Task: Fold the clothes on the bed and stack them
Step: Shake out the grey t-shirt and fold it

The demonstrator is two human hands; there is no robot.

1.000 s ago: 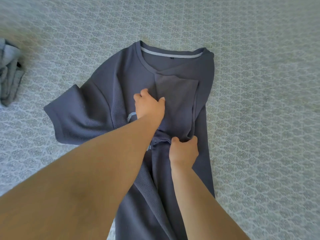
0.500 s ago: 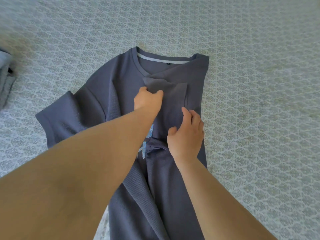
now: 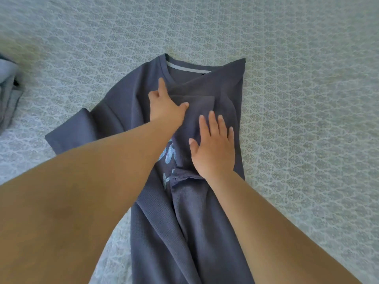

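A dark blue-grey T-shirt (image 3: 123, 111) lies face up on the bed, collar far from me, its right side and sleeve folded in over the chest. My left hand (image 3: 166, 108) is at the folded sleeve's left edge. Its thumb lies on top of the fold, its index finger points toward the collar, and its other fingers are tucked under the cloth. My right hand (image 3: 215, 148) lies flat with spread fingers on the folded-in right side. The left sleeve (image 3: 71, 130) is spread out to the left. Pale printed letters (image 3: 170, 158) show between my arms.
The bed cover (image 3: 307, 99) is pale grey-green with a repeating leaf pattern and fills the view. A bundle of light grey clothes (image 3: 8, 95) sits at the far left edge, blurred. The bed's edges are out of view.
My right hand moved up from the shirt's middle and went from gripping the cloth to lying flat on the fold. My left hand's index finger straightened. The folded sleeve now lies flatter.
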